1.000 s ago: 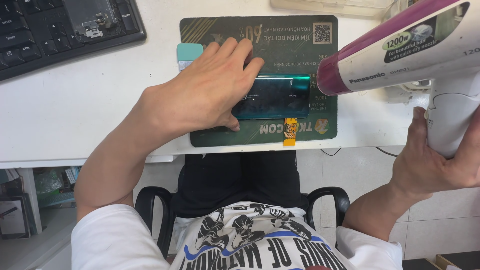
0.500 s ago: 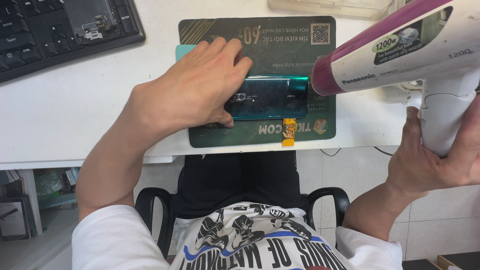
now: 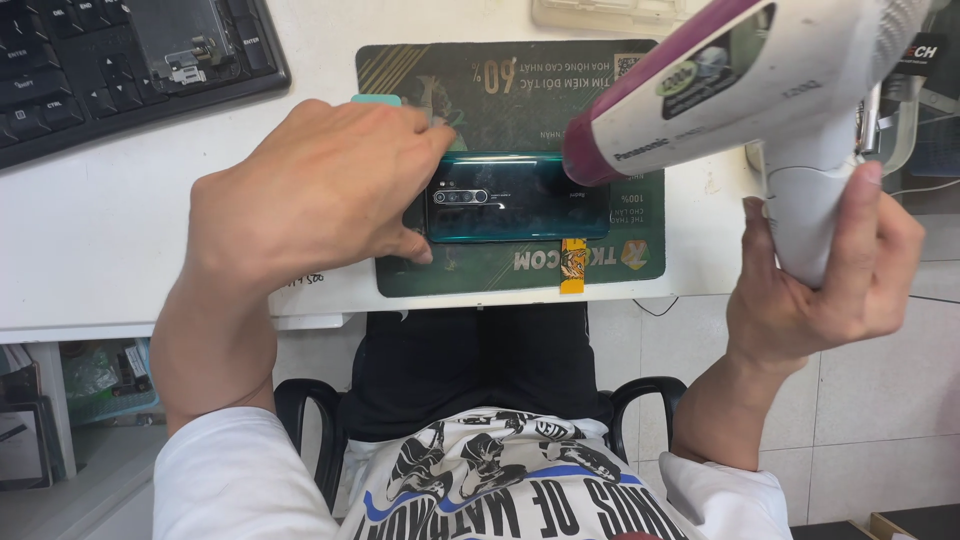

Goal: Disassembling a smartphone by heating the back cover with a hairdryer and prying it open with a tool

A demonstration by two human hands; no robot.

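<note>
The teal smartphone (image 3: 515, 197) is lying back-up, camera strip showing, on the dark green work mat (image 3: 520, 275), and the mat serves as the landmark here. At the mat's left end the phone is pinned by the left hand (image 3: 320, 190): the palm is spread flat, the fingers are curled over the phone's near end, nothing is lifted, the device is simply pressed down so it cannot slide. Over the mat's right end a white hair dryer (image 3: 760, 90) is held by the right hand (image 3: 825, 270), closed firmly round the handle, thumb up along it. The magenta nozzle is tipped down toward the phone's right end, just above the glass, apparently so that warm air lands on the back cover while the left hand is kept clear of it. A small orange tab (image 3: 572, 266) is seen at the mat's front edge, just beside the phone. A black keyboard (image 3: 120, 70) sits well left of the mat on the white desk (image 3: 90, 240). Whether the dryer is running cannot be told.
</note>
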